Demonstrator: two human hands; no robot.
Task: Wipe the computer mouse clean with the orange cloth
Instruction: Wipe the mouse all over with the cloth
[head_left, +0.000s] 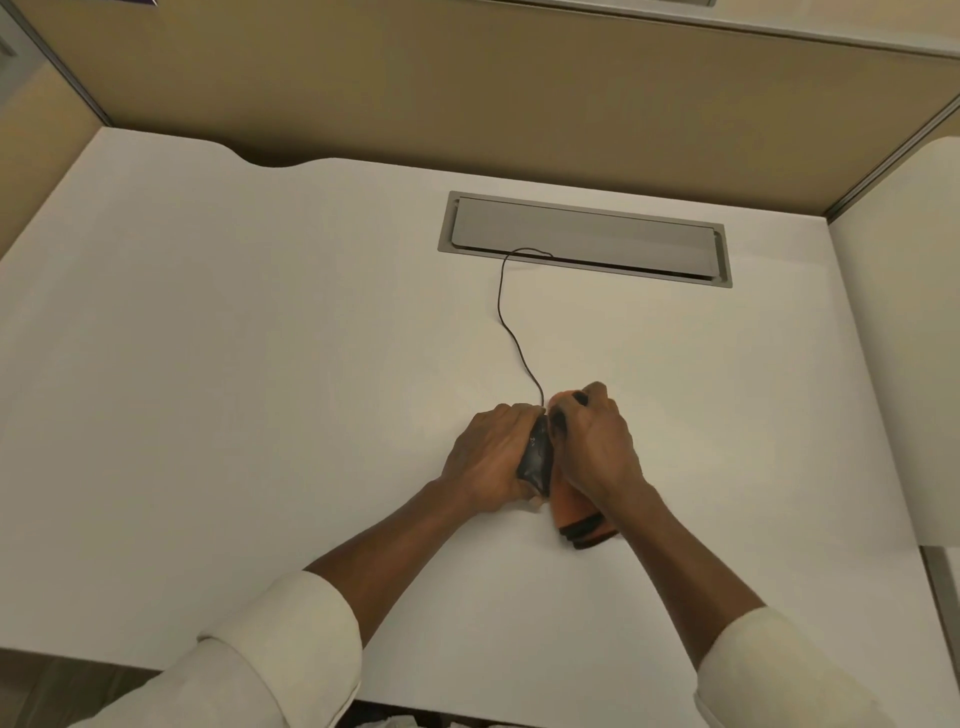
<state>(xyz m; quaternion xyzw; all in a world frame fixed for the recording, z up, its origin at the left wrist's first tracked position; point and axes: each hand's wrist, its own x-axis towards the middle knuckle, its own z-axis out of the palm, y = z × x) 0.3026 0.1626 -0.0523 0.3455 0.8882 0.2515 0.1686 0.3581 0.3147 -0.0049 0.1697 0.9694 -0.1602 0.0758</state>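
A black wired computer mouse (536, 457) sits tilted on its side near the middle of the white desk (260, 364), gripped by my left hand (491, 457). My right hand (597, 447) holds the orange cloth (574, 512), which has black stripes at its near end, and presses it against the right side of the mouse. Most of the mouse is hidden by both hands. Its thin black cable (506, 317) runs away to the back of the desk.
The cable enters a grey metal cable hatch (584, 236) set into the desk at the back. Beige partition walls (467, 88) stand behind and to both sides. A second white surface (904, 338) adjoins on the right.
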